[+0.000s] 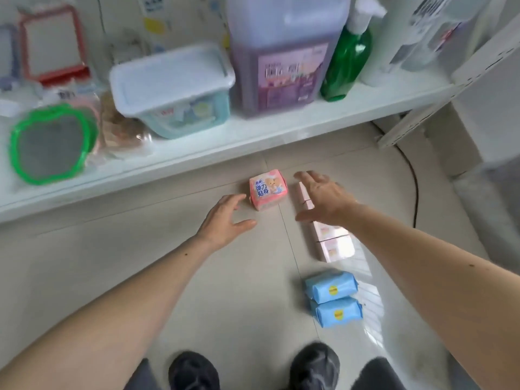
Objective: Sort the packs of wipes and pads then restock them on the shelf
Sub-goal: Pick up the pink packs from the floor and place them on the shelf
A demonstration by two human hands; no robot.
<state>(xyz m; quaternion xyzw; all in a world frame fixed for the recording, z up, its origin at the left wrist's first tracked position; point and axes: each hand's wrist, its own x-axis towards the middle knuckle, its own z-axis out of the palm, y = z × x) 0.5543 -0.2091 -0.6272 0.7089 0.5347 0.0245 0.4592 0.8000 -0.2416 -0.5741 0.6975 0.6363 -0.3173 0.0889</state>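
A pink pack of pads [268, 192] with a bear picture lies on the tiled floor just below the white shelf [197, 147]. My left hand [225, 218] hovers just left of it, fingers spread, holding nothing. My right hand [323, 198] reaches in from the right, fingers straight, above a row of pale pink packs [334, 243] that runs toward me; it hides the far end of that row. Two blue packs of wipes [333, 298] lie side by side nearer to me.
On the shelf stand a lidded teal tub [174, 88], a large purple jug [284, 54], a green pump bottle [347, 57], a green-rimmed mirror [50, 144] and a red-framed one [53, 43]. A black cable [413, 181] curves along the floor at right. My shoes [253, 370] are at the bottom.
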